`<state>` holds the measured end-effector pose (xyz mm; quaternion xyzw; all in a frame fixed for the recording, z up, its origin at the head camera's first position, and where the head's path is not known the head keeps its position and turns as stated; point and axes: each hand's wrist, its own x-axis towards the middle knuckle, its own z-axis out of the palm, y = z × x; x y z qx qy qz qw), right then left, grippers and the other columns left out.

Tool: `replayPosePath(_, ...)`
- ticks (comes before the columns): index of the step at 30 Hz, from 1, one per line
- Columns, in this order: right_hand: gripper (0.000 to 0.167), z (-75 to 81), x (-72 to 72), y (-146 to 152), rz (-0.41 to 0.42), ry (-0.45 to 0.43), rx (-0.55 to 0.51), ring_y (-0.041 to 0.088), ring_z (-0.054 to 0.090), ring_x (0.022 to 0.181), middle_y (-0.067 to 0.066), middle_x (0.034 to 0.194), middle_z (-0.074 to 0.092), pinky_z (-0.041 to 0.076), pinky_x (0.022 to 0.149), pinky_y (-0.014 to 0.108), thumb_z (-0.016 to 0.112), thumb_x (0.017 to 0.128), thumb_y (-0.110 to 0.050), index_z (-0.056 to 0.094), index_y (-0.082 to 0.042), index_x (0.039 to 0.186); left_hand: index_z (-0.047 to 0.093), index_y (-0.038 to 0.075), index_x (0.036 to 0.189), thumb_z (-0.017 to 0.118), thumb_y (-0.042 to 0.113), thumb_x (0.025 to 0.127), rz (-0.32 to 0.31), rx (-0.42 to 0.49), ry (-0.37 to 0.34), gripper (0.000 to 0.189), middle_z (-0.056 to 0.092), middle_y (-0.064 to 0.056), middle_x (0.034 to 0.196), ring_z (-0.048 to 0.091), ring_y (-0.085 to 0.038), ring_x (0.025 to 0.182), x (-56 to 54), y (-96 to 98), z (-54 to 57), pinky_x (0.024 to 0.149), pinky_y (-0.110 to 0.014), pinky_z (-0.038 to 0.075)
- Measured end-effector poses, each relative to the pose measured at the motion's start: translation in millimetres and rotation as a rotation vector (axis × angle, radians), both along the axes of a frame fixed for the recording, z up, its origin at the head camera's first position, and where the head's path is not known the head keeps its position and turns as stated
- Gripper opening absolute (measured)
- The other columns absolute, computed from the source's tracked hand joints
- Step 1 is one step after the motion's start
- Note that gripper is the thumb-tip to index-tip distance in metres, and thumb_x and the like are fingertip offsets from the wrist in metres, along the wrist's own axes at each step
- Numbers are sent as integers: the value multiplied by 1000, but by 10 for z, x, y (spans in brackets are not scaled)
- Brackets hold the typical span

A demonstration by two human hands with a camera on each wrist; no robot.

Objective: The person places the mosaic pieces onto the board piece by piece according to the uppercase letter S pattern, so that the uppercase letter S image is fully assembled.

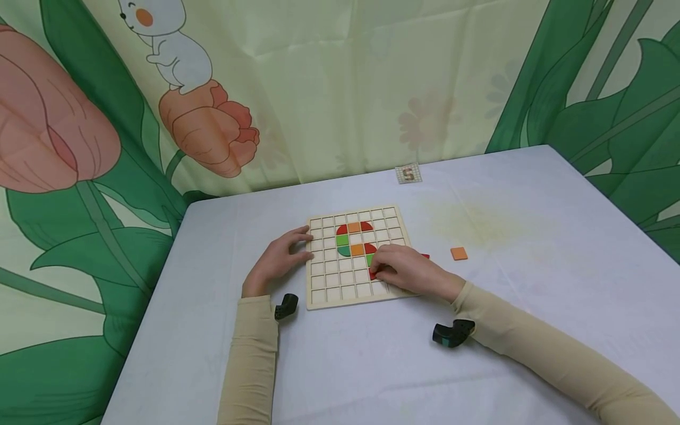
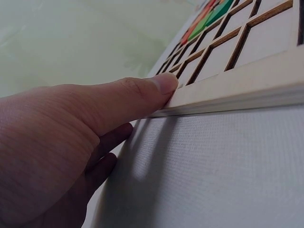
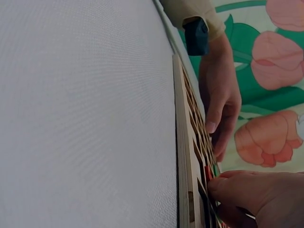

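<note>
A wooden grid board (image 1: 332,293) lies on the white-covered table. Colored tiles form a curved figure in its cells: red quarter-rounds (image 1: 366,226), orange squares (image 1: 353,228), a green square (image 1: 342,240) and a teal quarter-round (image 1: 344,251). My left hand (image 1: 277,258) rests against the board's left edge, its thumb (image 2: 164,83) touching the rim and its fingers loosely extended. Over the lower right cells, my right hand (image 1: 405,268) pinches a red tile (image 1: 373,274) just below another green square (image 1: 369,260). The fingers hide part of that red tile, so its full shape cannot be seen.
An orange square tile (image 1: 459,254) lies on the table right of the board. A bit of red (image 1: 425,256) shows beyond the right hand, mostly hidden. A small card with a gridded figure (image 1: 408,173) sits near the far table edge, before a printed curtain (image 1: 329,88).
</note>
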<state>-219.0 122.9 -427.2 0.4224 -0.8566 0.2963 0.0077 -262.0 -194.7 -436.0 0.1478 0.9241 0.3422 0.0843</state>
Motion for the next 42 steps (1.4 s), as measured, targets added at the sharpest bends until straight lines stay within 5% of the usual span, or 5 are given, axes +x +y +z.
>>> replayPosePath(27,9,18,34,5,-17,-2,0,13,60,95,-3,99,64,51,85,33,71,88,-7,72,-12,96,59,9,134,73,24,89,10,15,-5,49,36,-2,156,26,-24,146,19,5,-10,118,-44,23)
replayPosePath(42,21,118,-24,630,-298,-210,-22,14,63,90,-1,102,67,55,78,34,66,93,-13,69,-6,113,59,8,134,72,25,90,4,6,-4,48,36,-2,156,26,-24,146,2,-3,-9,118,-44,24)
